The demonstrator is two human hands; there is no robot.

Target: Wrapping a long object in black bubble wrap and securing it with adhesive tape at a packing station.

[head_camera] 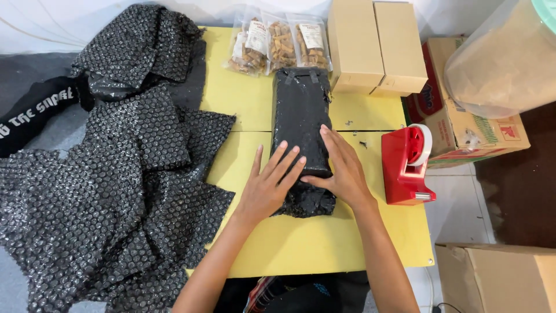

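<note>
A long parcel wrapped in black bubble wrap (301, 116) lies lengthwise on the yellow table (249, 104). My left hand (269, 182) rests flat on the parcel's near left side, fingers spread. My right hand (341, 168) presses flat on its near right side, fingers pointing away from me. Both palms bear down on the loose wrap at the near end; neither hand grasps anything.
Sheets of black bubble wrap (110, 174) pile up at the left. Clear snack bags (278, 43) and two plain cardboard boxes (376, 46) stand at the far edge. A red tape dispenser (408, 165) sits right of the parcel. More cartons (463, 127) are on the floor.
</note>
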